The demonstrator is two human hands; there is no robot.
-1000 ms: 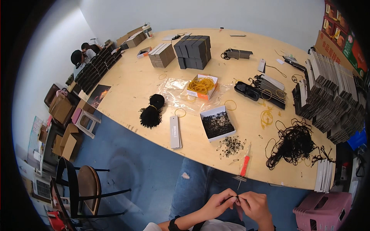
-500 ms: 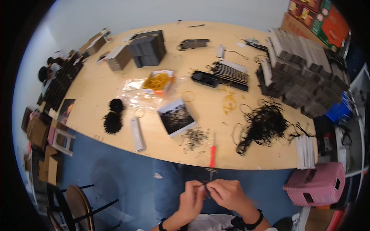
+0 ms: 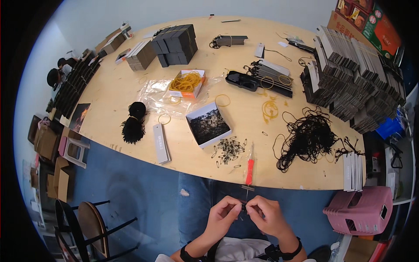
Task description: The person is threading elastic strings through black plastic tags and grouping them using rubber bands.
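Note:
My left hand [image 3: 224,214] and my right hand [image 3: 267,215] meet in front of the table edge, above my lap. On both, thumb and forefinger are pinched together. A small dark thing [image 3: 244,206] shows between the fingertips, too small to name. Just beyond it, a thin metal rod with a crosspiece [image 3: 247,188] sticks out at the table edge. A red-handled tool [image 3: 249,171] with a thin, pale tip lies behind that. Several small safety pins [image 3: 230,150] are scattered to its left, below a white box [image 3: 190,124] of dark small pieces.
A tangle of black cords [image 3: 307,139] lies at right, near white tags [image 3: 352,171] and tall stacks of grey cards [image 3: 349,74]. Farther left are a tied black cord bundle [image 3: 133,123], a white tag stack [image 3: 161,144] and a box of yellow rubber bands [image 3: 185,83]. A chair [image 3: 92,222] stands lower left.
My view has shifted, so the table's things sit farther right and mostly higher. My hands stay close together in a pinch, with the fingertips now slightly farther apart.

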